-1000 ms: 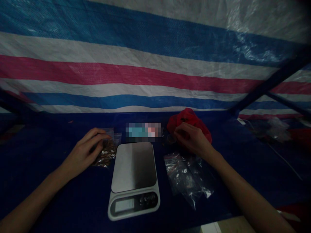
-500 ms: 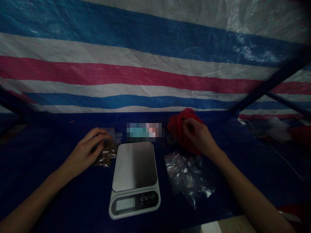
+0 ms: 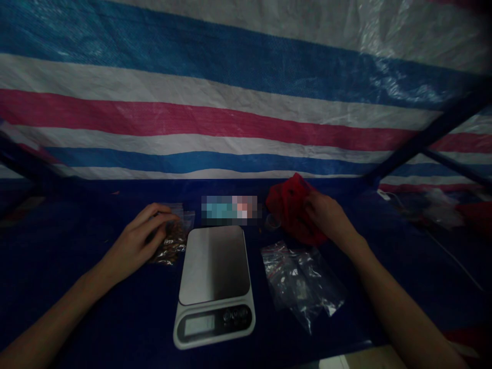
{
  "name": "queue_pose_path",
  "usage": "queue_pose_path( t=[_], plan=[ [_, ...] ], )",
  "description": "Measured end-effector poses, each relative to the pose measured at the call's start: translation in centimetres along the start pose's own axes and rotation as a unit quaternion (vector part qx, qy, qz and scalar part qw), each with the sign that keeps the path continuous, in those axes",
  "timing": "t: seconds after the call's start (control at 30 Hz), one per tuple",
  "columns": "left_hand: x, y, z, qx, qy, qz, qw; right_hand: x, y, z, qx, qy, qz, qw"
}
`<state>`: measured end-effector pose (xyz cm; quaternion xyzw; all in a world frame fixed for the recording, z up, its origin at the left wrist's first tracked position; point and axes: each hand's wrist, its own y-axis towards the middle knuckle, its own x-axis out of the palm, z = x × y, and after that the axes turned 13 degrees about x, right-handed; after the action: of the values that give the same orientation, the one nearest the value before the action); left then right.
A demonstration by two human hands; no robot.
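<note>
On the left, my left hand [image 3: 148,233] curls its fingers and thumb over the near side of a clear zip bag [image 3: 175,243] filled with small brown pieces. My right hand [image 3: 329,218] is closed at the right side of a crumpled red bag [image 3: 288,205]; its fingertips are partly hidden in the folds. Between the hands lies a white kitchen scale [image 3: 215,287] with a bare steel plate; its display is too dim to read. Several flat, clear zip bags [image 3: 303,282] lie right of the scale, below the red bag.
Behind the scale sits a pixelated item [image 3: 226,207]. A small clear round object [image 3: 272,221] is beside the red bag. The blue table [image 3: 126,318] ends at a striped tarp [image 3: 215,118]. A dark slanted bar [image 3: 418,136] rises at right, near a pale cord [image 3: 453,259].
My right hand has shifted right along the red bag, from its upper middle to its right side. My left hand stays at the filled zip bag.
</note>
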<state>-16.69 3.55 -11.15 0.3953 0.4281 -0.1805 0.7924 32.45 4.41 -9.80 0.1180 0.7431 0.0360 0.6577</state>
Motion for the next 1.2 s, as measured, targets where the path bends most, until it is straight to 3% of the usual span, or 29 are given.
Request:
queue_pose_path(
  t=[0.07, 0.3, 0.57, 0.87, 1.2],
  plan=[
    [0.0, 0.1, 0.1, 0.003, -0.001, -0.003, 1.000, 0.6, 0.3, 0.9, -0.008, -0.036, -0.020, 0.999],
    [-0.1, 0.0, 0.1, 0.005, 0.005, -0.008, 1.000, 2.2, 0.6, 0.8, -0.142, 0.036, -0.021, 0.989],
    [0.2, -0.4, 0.0, 0.011, -0.001, -0.008, 1.000, 1.8, 0.7, 0.1, -0.124, 0.023, -0.030, 0.992],
    [0.1, -0.1, 0.2, 0.022, -0.004, -0.006, 1.000, 2.5, 1.0, -0.1, -0.155, 0.049, -0.030, 0.986],
    [-0.1, -0.3, -0.2, 0.021, 0.004, -0.003, 1.000, 1.1, 1.0, -0.4, -0.130, 0.202, -0.006, 0.971]
  ],
)
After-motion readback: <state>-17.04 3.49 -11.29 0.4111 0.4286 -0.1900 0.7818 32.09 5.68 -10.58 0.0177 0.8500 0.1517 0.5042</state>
